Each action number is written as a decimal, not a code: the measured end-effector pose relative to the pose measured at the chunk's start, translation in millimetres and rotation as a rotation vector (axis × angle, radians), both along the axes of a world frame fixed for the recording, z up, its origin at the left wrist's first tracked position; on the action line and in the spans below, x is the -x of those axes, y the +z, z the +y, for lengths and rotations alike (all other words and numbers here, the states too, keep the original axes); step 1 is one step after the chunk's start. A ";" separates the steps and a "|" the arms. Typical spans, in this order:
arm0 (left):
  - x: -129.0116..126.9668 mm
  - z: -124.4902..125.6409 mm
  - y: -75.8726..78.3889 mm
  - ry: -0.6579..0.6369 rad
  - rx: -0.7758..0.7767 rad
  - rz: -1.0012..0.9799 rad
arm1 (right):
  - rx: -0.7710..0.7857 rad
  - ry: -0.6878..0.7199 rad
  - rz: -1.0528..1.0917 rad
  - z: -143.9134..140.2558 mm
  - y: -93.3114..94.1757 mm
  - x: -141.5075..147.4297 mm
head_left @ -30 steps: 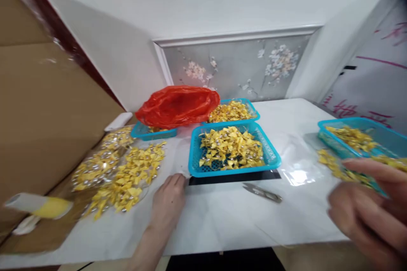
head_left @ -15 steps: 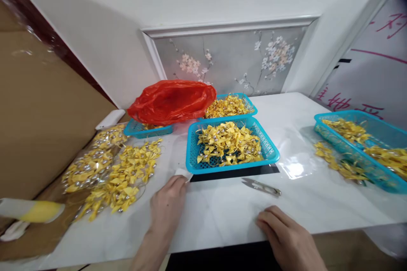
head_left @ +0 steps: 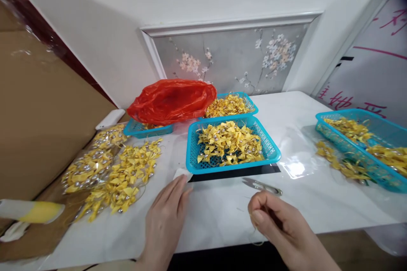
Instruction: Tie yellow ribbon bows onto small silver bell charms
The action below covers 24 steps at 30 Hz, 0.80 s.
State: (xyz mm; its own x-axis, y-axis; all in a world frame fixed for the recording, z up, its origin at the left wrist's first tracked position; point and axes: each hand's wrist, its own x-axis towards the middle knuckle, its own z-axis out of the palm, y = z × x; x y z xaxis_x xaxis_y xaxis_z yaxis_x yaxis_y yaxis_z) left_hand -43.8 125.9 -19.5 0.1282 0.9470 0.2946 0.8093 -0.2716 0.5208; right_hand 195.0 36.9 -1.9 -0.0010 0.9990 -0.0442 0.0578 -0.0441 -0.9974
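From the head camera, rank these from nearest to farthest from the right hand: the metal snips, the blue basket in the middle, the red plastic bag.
From the right hand:
1. Metal snips, on the table just beyond the fingers.
2. Middle blue basket, behind the snips, full of yellow pieces.
3. Red plastic bag, far back on the left, near the wall.

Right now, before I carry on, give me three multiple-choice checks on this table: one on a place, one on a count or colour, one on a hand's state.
1. Where do the snips lie?
A. On the table in front of the near basket
B. Inside the red bag
C. In the left hand

2. How many blue baskets show?
A. Two
B. Four
C. Six

3. How is the left hand?
A. Clenched on a bow
B. Flat, fingers spread on the table
C. Lifted clear

Answers:
1 A, the snips rest just beyond the right hand.
2 B, three together, one at far right.
3 B, palm down and holding nothing.
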 end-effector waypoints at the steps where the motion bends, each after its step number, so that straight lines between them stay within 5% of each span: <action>1: -2.4 -8.3 3.4 -0.016 0.025 -0.058 | -0.018 0.008 -0.041 0.5 2.6 -0.1; 4: -18.8 -33.0 16.4 -0.114 0.266 -0.302 | -0.056 0.049 -0.131 2.2 8.0 -0.2; 6: -33.1 -44.7 25.1 -0.123 0.665 -0.868 | -0.083 0.073 -0.166 4.0 10.1 0.7; 9: -48.6 -51.4 33.4 -0.148 0.977 -1.272 | -0.123 0.078 -0.212 7.4 11.2 2.6; 18: -54.7 -44.5 27.7 -0.198 0.965 -1.214 | -0.210 0.134 -0.356 16.4 7.5 1.1; 24: -48.4 -42.6 27.4 -0.197 0.952 -1.383 | -0.408 0.257 -0.535 18.5 -16.5 2.3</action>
State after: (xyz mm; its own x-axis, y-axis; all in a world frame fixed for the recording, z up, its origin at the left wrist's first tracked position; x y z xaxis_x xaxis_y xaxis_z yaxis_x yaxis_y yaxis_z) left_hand 4.5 83.3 7.9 0.4106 0.8438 -0.3457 -0.3652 0.4996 0.7855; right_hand 192.7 55.4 -18.4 -0.3211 0.9072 0.2719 0.5017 0.4065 -0.7636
